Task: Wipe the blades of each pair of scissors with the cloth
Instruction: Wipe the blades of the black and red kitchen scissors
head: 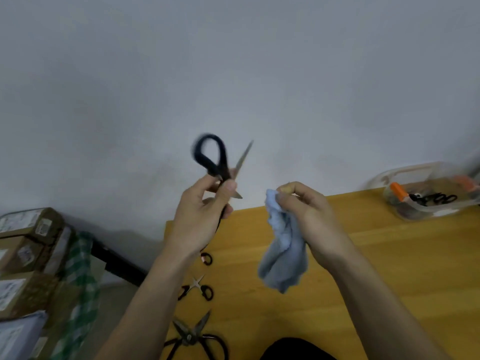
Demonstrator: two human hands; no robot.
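Observation:
My left hand (200, 211) grips a pair of black-handled scissors (220, 165) near the pivot, held up above the table's far left corner; they are spread open, one handle loop and one blade pointing up, and blurred. My right hand (309, 216) pinches a bunched light blue cloth (283, 253) that hangs down over the wooden table (389, 268). The cloth is a short gap to the right of the blades and does not touch them. On the table lie a small pair of scissors (197, 288) and a large dark pair (192, 336), both open.
A partly hidden black scissor handle (206, 258) lies under my left wrist. A clear plastic container (426, 190) at the table's back right holds more scissors and orange-handled items. Cardboard boxes (28, 253) and a green checked cloth (80, 276) stand left of the table. A grey wall is behind.

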